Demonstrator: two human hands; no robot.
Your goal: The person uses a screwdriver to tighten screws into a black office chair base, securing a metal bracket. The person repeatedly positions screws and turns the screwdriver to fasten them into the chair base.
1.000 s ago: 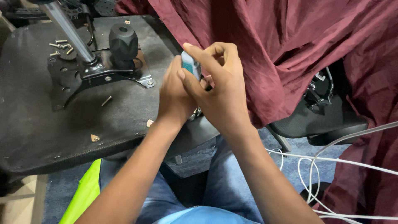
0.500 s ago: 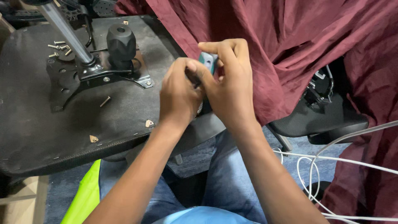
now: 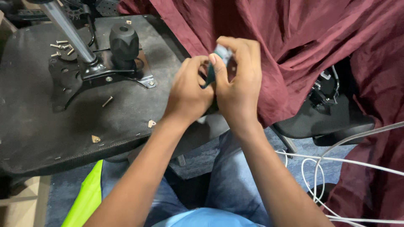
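Here, in the head view, your left hand (image 3: 189,90) and right hand (image 3: 237,80) pinch together on a small teal object (image 3: 212,69) at upper centre, before maroon cloth (image 3: 294,38). Loose screws (image 3: 61,46) lie upper left on the upturned chair seat (image 3: 38,126).

Just one view here: the scene is being looked down on from head height, close in, with the overturned chair seat (image 3: 63,122) being framed left.
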